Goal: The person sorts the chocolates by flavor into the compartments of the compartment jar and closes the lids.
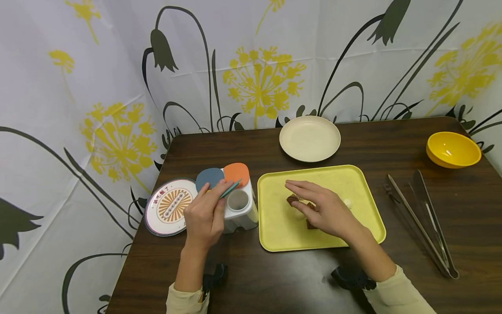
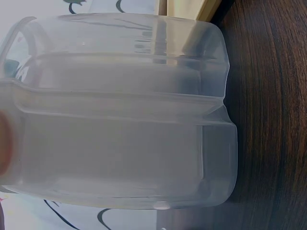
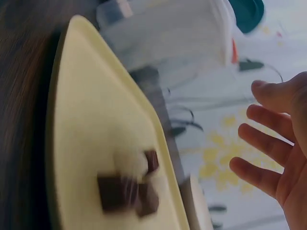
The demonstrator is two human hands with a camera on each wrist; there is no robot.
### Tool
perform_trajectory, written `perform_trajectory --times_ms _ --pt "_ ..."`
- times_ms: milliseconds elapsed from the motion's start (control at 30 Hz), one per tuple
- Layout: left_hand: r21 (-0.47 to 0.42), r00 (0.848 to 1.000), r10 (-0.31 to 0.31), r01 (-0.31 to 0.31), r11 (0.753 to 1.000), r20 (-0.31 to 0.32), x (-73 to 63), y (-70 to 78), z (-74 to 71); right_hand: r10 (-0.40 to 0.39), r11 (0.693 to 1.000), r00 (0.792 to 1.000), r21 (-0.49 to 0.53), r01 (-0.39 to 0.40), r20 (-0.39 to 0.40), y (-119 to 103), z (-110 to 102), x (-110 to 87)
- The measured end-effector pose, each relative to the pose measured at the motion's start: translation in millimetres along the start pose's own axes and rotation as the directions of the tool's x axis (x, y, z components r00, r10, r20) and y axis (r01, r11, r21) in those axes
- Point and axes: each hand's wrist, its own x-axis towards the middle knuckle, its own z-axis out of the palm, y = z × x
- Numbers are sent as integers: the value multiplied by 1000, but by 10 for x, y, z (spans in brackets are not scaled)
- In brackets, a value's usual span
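Note:
My left hand pinches a teal round lid, tilted up beside the round opening of a translucent white container. Blue and orange lids cover other parts of its top. In the left wrist view the container wall fills most of the picture, with a fingertip at the left edge. My right hand hovers over the yellow tray, fingers extended and holding nothing. Beneath it lie several brown chocolate pieces, partly hidden in the head view, and a whitish piece.
A white plate with a printed design stands left of the container. Behind the tray sits a cream plate. At the right are metal tongs and a yellow bowl. A flowered curtain hangs behind the dark table.

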Motion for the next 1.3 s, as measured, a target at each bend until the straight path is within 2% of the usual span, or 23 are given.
perform_trajectory --times_ms 133,233,333,400,467,533,600,667,767,900,1067,1133,1300 --pt "0 1000 -1 1 1000 -1 -1 -5 2 84 993 995 -73 -88 -58 135 -146 -222" --pt "0 1000 -1 1 1000 -6 2 -4 2 145 981 982 -109 -158 -120 241 -254 -367" --pt "-1 1000 -1 1 1000 -11 1 3 0 197 963 960 -147 -227 -198 329 -370 -511" --pt "-2 1000 -1 1 1000 -13 3 9 -1 230 944 938 -174 -280 -259 369 -459 -616" --pt "-7 1000 -3 3 1000 -14 9 15 0 269 919 906 -194 -343 -327 405 -558 -722" --pt "-14 1000 -6 6 1000 -11 14 17 3 324 884 859 -196 -424 -395 437 -663 -836" --pt "-19 1000 -10 10 1000 -5 19 17 5 402 831 802 -192 -522 -442 467 -764 -948" --pt "-20 1000 -13 13 1000 0 20 18 6 490 762 737 -182 -622 -466 495 -856 -1057" --pt "-15 1000 -14 14 1000 -6 15 17 4 611 651 647 -176 -738 -456 534 -961 -1194" --pt "-13 1000 -18 18 1000 -16 -2 21 -3 723 536 566 -196 -821 -396 592 -1044 -1327" --pt "-13 1000 -16 16 1000 -14 -5 18 -4 813 428 491 -250 -868 -313 640 -1090 -1423" --pt "-10 1000 -13 13 1000 -14 0 16 -3 831 410 476 -260 -874 -290 652 -1095 -1451" --pt "-4 1000 -6 6 1000 -19 6 16 3 851 397 462 -271 -877 -249 684 -1086 -1496"
